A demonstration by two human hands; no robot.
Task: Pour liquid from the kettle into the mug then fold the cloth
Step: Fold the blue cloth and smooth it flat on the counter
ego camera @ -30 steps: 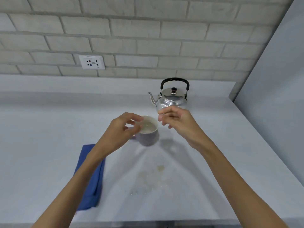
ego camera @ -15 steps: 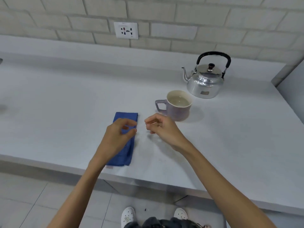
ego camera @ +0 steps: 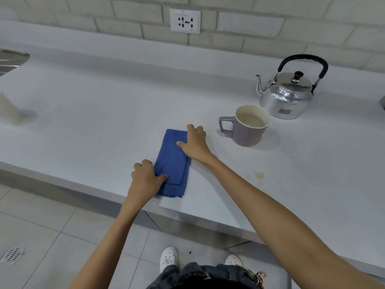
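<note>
A blue cloth (ego camera: 172, 161), folded into a narrow rectangle, lies on the white counter (ego camera: 104, 113) near its front edge. My left hand (ego camera: 146, 178) grips the cloth's near left corner, thumb on top. My right hand (ego camera: 194, 143) holds its far right corner, fingers curled over the edge. A lilac mug (ego camera: 248, 127) with pale liquid inside stands to the right of the cloth, handle pointing left. Behind the mug sits a shiny metal kettle (ego camera: 288, 94) with a black handle, spout to the left.
A wall socket (ego camera: 185, 21) sits in the brick wall behind. A metal sink edge (ego camera: 10, 59) shows at far left. A small yellowish stain (ego camera: 259, 175) marks the counter right of my arm. Tiled floor and my white shoes (ego camera: 169, 258) lie below the counter edge.
Both hands left the mug, moved left and down to the blue cloth, and now hold its corners. The view swung left and downward, so mug and kettle sit further right.
</note>
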